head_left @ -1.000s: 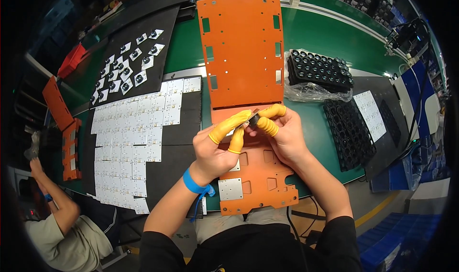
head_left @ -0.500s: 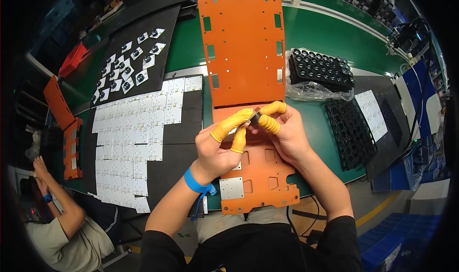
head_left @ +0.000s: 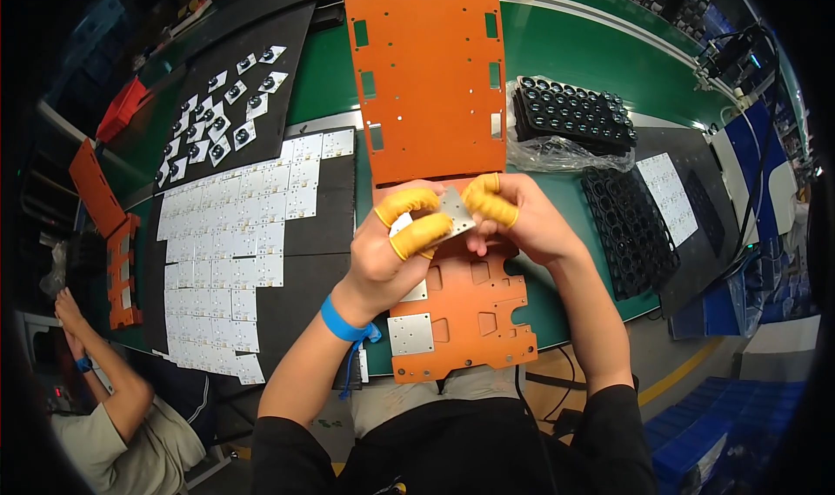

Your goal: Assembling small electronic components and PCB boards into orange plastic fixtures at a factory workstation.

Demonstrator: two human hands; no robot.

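A small square silver-grey circuit board point(head_left: 457, 214) with tiny holes is tilted between my hands, its flat face showing; its underside is hidden. My left hand point(head_left: 389, 244), in yellow finger cots, pinches its left side. On the board's right edge, the bent, yellow-covered fingers of my right hand point(head_left: 526, 212) are closed, their tips partly hidden. Below them is an orange fixture base point(head_left: 470, 347) with cut-outs, holding a silver board point(head_left: 410, 333) and another partly covered one. Its tall orange lid point(head_left: 426, 82) stands open behind my hands.
White boards point(head_left: 222, 260) lie in rows on a black mat at left. Beyond them, a dark panel point(head_left: 287, 86) carries boards with black lenses. To the right are a lens tray point(head_left: 574, 117) in plastic wrap and a black tray point(head_left: 626, 234). A person's arm point(head_left: 113, 369) shows at left.
The board has turned so its silver face shows; the dark part seen between my fingertips before is out of sight. My right fingers have shifted along its edge. The whole view has shifted slightly.
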